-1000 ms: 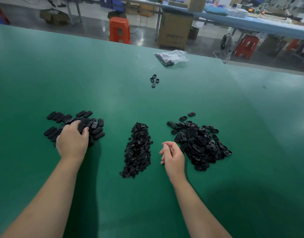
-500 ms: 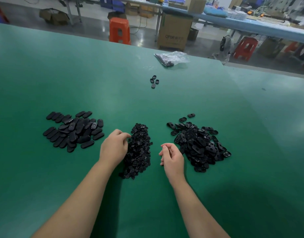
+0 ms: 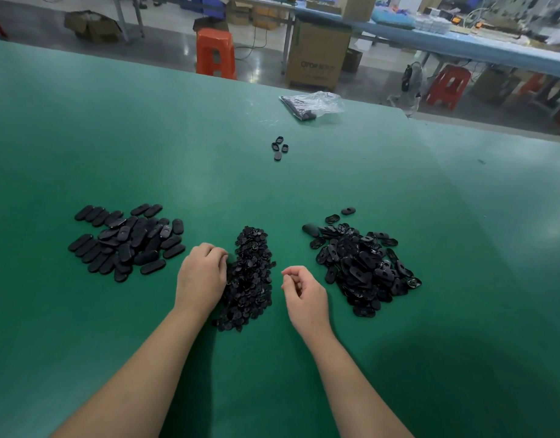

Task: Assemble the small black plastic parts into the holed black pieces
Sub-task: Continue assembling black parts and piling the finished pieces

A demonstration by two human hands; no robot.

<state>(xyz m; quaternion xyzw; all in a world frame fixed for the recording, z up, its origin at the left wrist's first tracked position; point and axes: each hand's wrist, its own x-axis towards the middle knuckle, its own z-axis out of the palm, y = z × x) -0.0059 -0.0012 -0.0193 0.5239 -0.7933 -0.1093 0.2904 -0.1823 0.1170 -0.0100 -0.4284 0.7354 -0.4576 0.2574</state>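
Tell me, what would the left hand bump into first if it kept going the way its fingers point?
Probably the middle pile of small black parts; the left hand already has its fingertips at that pile's left edge.

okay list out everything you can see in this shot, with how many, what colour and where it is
Green table: one, fills most of the view.
Pile of oval black pieces: one, black, left.
Pile of small black parts: one, black, centre, between the hands.
Pile of holed black pieces: one, black, right.
Loose oval pieces: four, black, far centre of the table.
Plastic bag: one, clear with dark contents, far table edge.
Stools: at least two, orange-red, on the floor beyond.
Cardboard box: one, brown, on the floor.
Blue bench: one, background.
Left hand: one, curled grip at the small parts' left edge.
Right hand: one, loosely curled between the centre and right piles; whether it holds anything I can't tell.
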